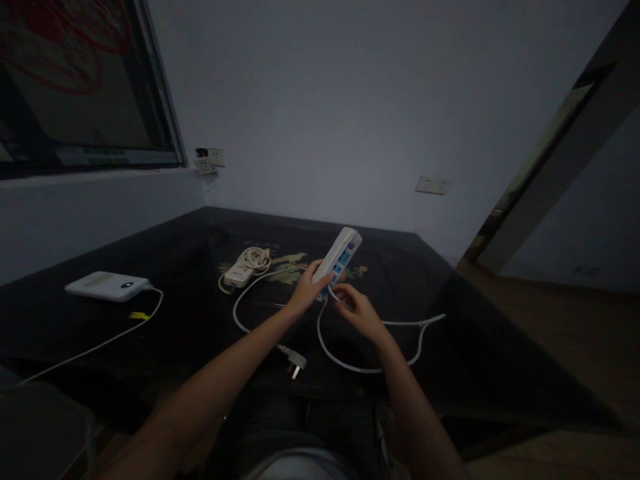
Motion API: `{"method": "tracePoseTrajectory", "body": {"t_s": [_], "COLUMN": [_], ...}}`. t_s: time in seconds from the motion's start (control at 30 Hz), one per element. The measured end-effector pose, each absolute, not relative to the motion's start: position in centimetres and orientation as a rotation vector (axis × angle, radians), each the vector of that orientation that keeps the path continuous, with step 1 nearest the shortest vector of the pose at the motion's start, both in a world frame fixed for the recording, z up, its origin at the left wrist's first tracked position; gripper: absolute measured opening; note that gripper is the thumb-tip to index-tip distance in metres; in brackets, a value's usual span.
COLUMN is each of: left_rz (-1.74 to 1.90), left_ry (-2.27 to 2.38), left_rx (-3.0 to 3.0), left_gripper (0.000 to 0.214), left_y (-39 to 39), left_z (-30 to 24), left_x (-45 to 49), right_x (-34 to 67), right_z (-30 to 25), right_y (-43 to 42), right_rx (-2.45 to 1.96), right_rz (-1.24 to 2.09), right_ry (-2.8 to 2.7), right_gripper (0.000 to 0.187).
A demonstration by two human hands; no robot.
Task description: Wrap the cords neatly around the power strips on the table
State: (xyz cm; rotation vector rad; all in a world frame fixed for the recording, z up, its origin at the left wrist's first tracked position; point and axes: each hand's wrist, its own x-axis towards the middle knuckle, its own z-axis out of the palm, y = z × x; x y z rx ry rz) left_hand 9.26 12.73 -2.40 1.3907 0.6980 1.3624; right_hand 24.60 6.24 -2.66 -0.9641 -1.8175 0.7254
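A white power strip [338,255] with blue sockets is held tilted above the dark table, its far end raised. My left hand [309,291] is closed around its near part, thumb across the socket side. My right hand [358,309] pinches the strip's white cord [345,366] close to the near end. From there the cord loops over the table to the right. Another stretch of white cord curves on the left and leads to a plug [295,361] with metal prongs, lying near the table's front edge.
A second, smaller power strip [239,274] with its cord coiled lies left of my hands. Farther left rests a white box-shaped device [107,286] with a cable, near a yellow scrap [139,315]. Wall sockets [432,185] sit behind the black table [480,360].
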Motion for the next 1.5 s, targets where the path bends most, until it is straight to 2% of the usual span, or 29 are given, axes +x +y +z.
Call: {"method": "tracePoseTrajectory", "body": {"t_s": [0.17,0.43,0.77,0.97,1.1,1.3,1.4,1.5], "left_rz": [1.306,1.252,1.347,1.286,1.291,1.066,1.077,1.108], "left_ry": [0.592,0.507,0.613,0.576,0.615,0.578,0.466,0.532], "left_rx": [1.536,1.523,1.877,1.677,1.438,0.867,0.790,0.794], "left_gripper": [0.057,0.062,0.058,0.057,0.056,0.073,0.082,0.081], "left_y": [11.8,11.1,10.0,7.0,3.9,-0.5,-1.7,-2.3], "left_z": [-3.0,-3.0,-1.9,-1.0,-1.1,-1.2,-1.7,-2.2], "left_x": [10.0,10.3,9.6,8.3,7.3,6.4,6.0,5.5], "right_x": [23.1,22.5,22.0,21.2,20.7,21.6,22.1,22.1], "right_z": [-1.9,1.2,4.2,4.6,4.9,5.3,5.1,4.5], "right_y": [6.3,6.9,3.0,0.6,-0.9,-2.7,-3.0,-3.2], "right_rx": [-0.880,-0.912,-1.234,-1.623,-1.798,-1.556,-1.407,-1.295], "right_rz": [1.010,0.991,0.502,0.142,-0.069,-0.396,-0.409,-0.309], "right_ry": [-1.478,-1.354,-1.591,-1.808,-1.974,-2.170,-2.210,-2.183], "right_gripper": [0.034,0.040,0.019,0.026,0.018,0.008,0.011,0.015]}}
